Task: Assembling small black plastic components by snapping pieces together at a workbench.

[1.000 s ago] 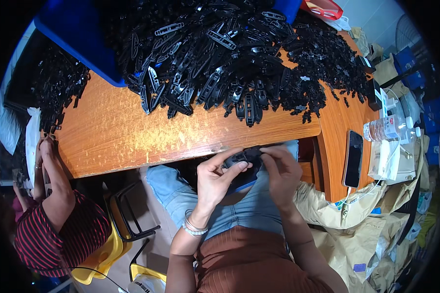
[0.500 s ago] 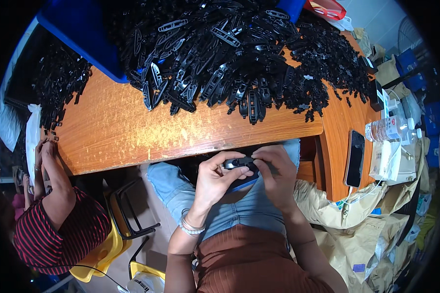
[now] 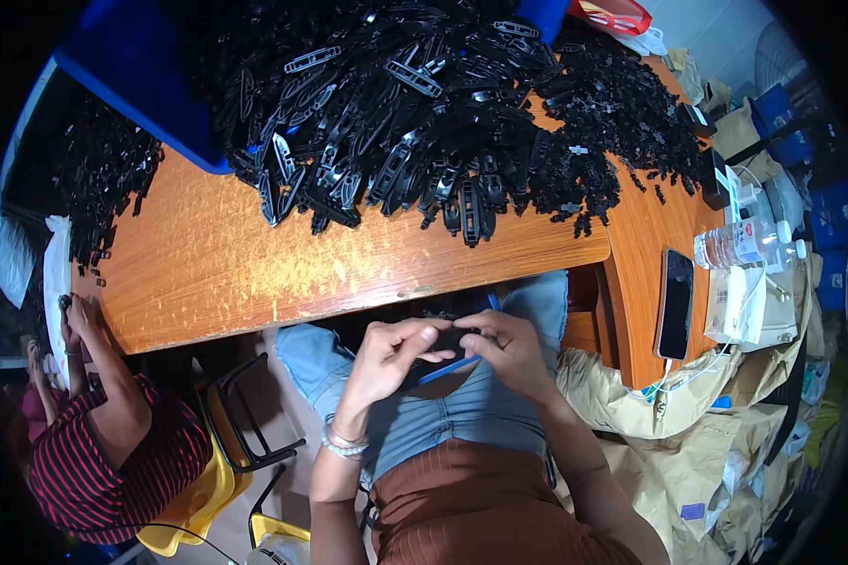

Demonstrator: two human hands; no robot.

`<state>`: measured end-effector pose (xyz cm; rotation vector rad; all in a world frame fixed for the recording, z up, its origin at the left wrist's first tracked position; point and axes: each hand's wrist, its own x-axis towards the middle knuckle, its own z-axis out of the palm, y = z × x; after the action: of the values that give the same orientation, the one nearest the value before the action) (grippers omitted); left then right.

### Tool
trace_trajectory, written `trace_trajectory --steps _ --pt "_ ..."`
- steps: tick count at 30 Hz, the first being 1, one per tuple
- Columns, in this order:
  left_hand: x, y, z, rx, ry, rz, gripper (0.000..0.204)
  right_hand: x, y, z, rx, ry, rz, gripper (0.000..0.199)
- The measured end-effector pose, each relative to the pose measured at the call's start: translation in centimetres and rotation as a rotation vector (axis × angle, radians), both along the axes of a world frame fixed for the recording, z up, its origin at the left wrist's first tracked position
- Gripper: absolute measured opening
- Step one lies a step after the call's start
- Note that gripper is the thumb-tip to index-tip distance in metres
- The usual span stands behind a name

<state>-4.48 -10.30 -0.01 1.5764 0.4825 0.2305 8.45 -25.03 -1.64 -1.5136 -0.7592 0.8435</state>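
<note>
Small black plastic part point(image 3: 450, 339) sits pinched between left hand point(image 3: 386, 358) and right hand point(image 3: 511, 347), both grips closed on it, below the wooden worktop's point(image 3: 254, 273) near edge.

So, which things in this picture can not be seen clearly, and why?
- Head view: the small black part between the left hand and right hand is mostly covered by fingers; its shape is unclear.
- The blue tray on the lap is hidden under both hands.
- The blue bin is cut off by the dark rim.
- The co-worker's hands hold something too small to tell.
</note>
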Motion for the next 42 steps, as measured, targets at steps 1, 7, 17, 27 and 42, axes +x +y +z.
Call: trace_trajectory --steps 1,7,17,27,42 --pt "-0.1 0.6 0.0 0.236 0.066 -0.047 0.017 0.1 -0.1 -0.2 0.0 0.035 0.073 0.018" --pt "7.2 0.9 0.1 0.717 -0.3 0.294 0.016 6.2 2.4 0.1 0.175 -0.824 -0.222 0.008" --pt "10.8 0.4 0.0 0.92 0.031 0.195 0.02 10.6 3.7 0.5 -0.009 -1.279 -0.276 0.008" --pt "8.6 1.0 -1.3 0.896 -0.246 0.428 0.022 8.8 3.5 -1.0 0.229 -0.871 -0.328 0.013" --pt "3.5 -1.3 1.5 -0.216 -0.147 0.18 0.026 2.6 2.7 2.6 0.275 -0.215 -0.172 0.008"
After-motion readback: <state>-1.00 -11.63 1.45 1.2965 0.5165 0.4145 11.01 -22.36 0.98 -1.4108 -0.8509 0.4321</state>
